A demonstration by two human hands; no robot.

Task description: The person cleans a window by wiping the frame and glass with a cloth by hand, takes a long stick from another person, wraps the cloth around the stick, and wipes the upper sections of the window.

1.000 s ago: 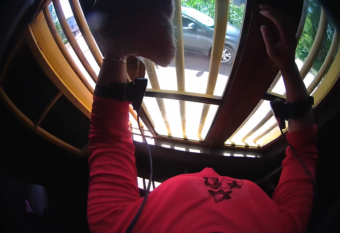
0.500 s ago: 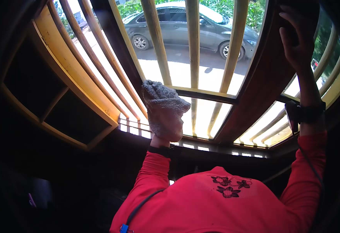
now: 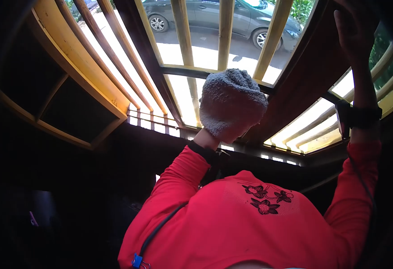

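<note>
A bunched grey terry cloth (image 3: pixel 234 96) covers most of my left hand (image 3: pixel 230 133), whose fingers are closed round it. The cloth is in front of the lower rail of the window (image 3: pixel 174 71), near the dark wooden post (image 3: pixel 290 89); whether it touches the pane cannot be told. At the upper right, my right hand (image 3: pixel 359 33) is raised against the dark frame, thumb apart and fingers stretched upward. Its fingertips are dim and partly cut off by the view's edge. I see nothing held in it.
Wooden bars (image 3: pixel 225 33) stand outside the glass, with a parked grey car (image 3: pixel 205 22) beyond. To the left an open yellow-framed casement (image 3: pixel 109 101) juts inward. A dark cable (image 3: pixel 162 222) with a blue clip (image 3: pixel 137 261) runs along my red top.
My left hand and the cloth have moved right and slightly up across the window. My right hand has shifted slightly up and right in view. The whole scene sits a little higher.
</note>
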